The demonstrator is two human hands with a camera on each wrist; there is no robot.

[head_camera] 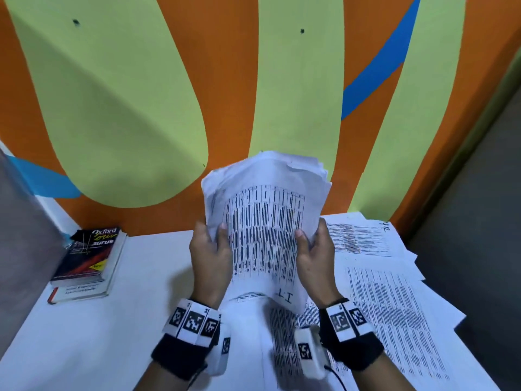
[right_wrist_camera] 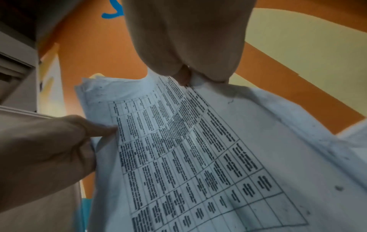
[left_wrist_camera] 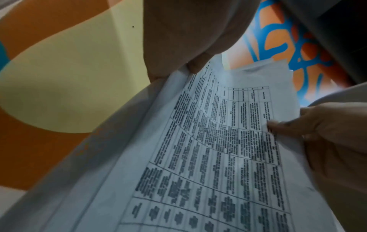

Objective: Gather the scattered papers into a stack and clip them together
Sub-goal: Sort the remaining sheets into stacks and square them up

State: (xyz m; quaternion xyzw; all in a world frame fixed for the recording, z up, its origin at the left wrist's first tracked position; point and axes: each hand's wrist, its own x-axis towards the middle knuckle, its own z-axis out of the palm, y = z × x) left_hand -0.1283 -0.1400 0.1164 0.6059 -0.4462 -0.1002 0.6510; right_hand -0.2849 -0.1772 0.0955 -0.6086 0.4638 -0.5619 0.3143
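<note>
A stack of printed papers [head_camera: 265, 221] with table print stands upright above the white table [head_camera: 141, 277], held between both hands. My left hand [head_camera: 210, 252] grips its left edge, thumb on the front sheet. My right hand [head_camera: 313, 249] grips the right edge the same way. The sheets' top edges are uneven and a little crumpled. In the left wrist view the stack [left_wrist_camera: 208, 149] fills the frame, with my right hand [left_wrist_camera: 327, 133] on its far edge. In the right wrist view the stack [right_wrist_camera: 198, 149] shows my left hand [right_wrist_camera: 59, 141] pinching its other side. No clip is in sight.
More printed sheets [head_camera: 389, 300] lie spread over the right half of the table, some overhanging its right edge. Two books [head_camera: 87, 258] are piled at the back left. An orange, green and blue wall [head_camera: 225, 80] rises just behind the table.
</note>
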